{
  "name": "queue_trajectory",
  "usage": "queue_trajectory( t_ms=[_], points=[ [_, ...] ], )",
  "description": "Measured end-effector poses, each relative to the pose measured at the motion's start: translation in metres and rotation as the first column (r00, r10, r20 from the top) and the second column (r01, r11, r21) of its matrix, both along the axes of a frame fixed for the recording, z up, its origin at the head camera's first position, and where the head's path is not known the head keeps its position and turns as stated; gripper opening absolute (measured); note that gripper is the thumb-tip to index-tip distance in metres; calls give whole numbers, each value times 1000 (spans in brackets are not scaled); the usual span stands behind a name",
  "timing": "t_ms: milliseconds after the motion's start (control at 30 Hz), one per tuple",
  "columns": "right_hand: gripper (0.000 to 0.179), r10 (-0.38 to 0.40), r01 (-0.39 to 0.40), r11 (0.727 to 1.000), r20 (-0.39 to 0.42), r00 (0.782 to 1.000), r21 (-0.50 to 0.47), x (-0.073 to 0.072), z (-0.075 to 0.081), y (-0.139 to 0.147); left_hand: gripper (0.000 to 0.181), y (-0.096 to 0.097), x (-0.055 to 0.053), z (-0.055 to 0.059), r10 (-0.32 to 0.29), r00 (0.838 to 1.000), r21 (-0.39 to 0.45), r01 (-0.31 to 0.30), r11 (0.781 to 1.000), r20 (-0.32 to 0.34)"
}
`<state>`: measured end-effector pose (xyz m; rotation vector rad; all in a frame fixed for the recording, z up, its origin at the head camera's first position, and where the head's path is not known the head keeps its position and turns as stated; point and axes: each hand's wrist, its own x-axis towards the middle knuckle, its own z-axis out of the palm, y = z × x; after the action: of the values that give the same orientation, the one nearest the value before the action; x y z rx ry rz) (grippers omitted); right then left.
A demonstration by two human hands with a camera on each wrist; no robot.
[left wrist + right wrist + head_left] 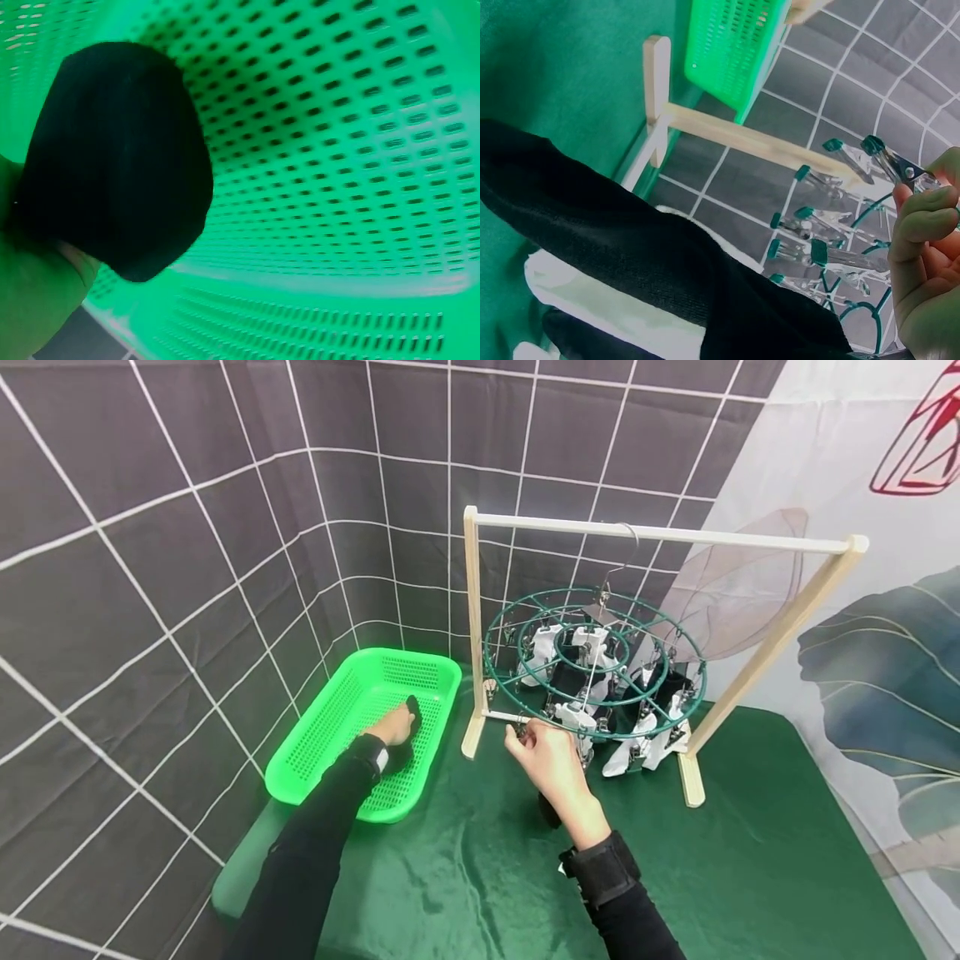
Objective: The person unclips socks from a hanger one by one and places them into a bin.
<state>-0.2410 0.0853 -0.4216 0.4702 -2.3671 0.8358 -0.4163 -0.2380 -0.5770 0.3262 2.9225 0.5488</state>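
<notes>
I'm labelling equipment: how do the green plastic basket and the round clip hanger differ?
The plastic basket is bright green; the clip hanger is dark green. The basket is rectangular with rounded corners; the hanger is made of concentric rings. The basket rests on the green cloth; the hanger hangs from the white bar. Both are green.

A laundry-like corner (grid-patterned cloth walls [408, 410], sock hanger [606, 702], green basket [326, 735])

L-wrist view: black cloth sock [120, 157] hides pt. of bare L hand [37, 292]. R-wrist view: R edge crops bare R hand [930, 255]. Head view: btm edge crops 2 black sleeves [303, 868].
</notes>
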Motion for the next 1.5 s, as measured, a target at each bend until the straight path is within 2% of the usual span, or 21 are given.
queue_trajectory(
  t_ms=[33, 100, 167, 233, 300, 400, 567, 700, 900, 1100, 1200, 1367, 1500],
  points=[
    [37, 0, 0, 1000, 0, 1000, -1, 0, 0, 0, 61, 3, 10, 10, 8, 1000, -13, -8, 1000, 20],
    [37, -1, 1, 1000, 2, 1000, -1, 0, 0, 1, 59, 13, 35, 43, 61, 992, -33, -58, 998, 114],
    [36, -4, 4, 1000, 2, 1000, 0, 0, -1, 1, 55, 23, 56, 71, 94, 983, -90, -80, 993, 158],
    [35, -8, 8, 1000, 2, 1000, -2, 1, -1, 1, 55, 27, 70, 86, 94, 983, -116, -76, 990, 160],
    [34, -12, 12, 1000, 3, 1000, -4, 1, 0, 2, 55, 29, 77, 93, 96, 982, -155, -70, 985, 164],
    [33, -17, 17, 1000, 8, 1000, -7, 2, 0, 2, 56, 30, 80, 93, 104, 981, -207, -69, 976, 163],
    [33, -30, 30, 1000, 20, 999, -5, 4, 1, 2, 57, 27, 72, 73, 136, 985, -292, -101, 951, 105],
    [32, -39, 39, 999, 32, 999, -1, 4, 1, 3, 58, 26, 69, 65, 154, 985, -336, -121, 934, 73],
    [31, -33, 33, 999, 8, 999, -2, 4, 0, 4, 63, 27, 72, 65, 197, 977, -371, -153, 916, 84],
    [31, -16, 16, 1000, 20, 1000, -11, 4, 0, 5, 65, 26, 77, 71, 194, 976, -351, -147, 925, 103],
    [32, -13, 14, 1000, 34, 999, -17, 5, -1, 6, 69, 22, 79, 73, 183, 973, -315, -132, 940, 139],
    [31, 15, -14, 999, 28, 999, -37, 5, -2, 7, 72, 15, 80, 80, 165, 967, -204, -124, 971, 196],
    [30, 36, -35, 998, 20, 999, -58, 5, -2, 6, 66, 14, 76, 87, 124, 981, -185, -96, 978, 147]
  ],
)
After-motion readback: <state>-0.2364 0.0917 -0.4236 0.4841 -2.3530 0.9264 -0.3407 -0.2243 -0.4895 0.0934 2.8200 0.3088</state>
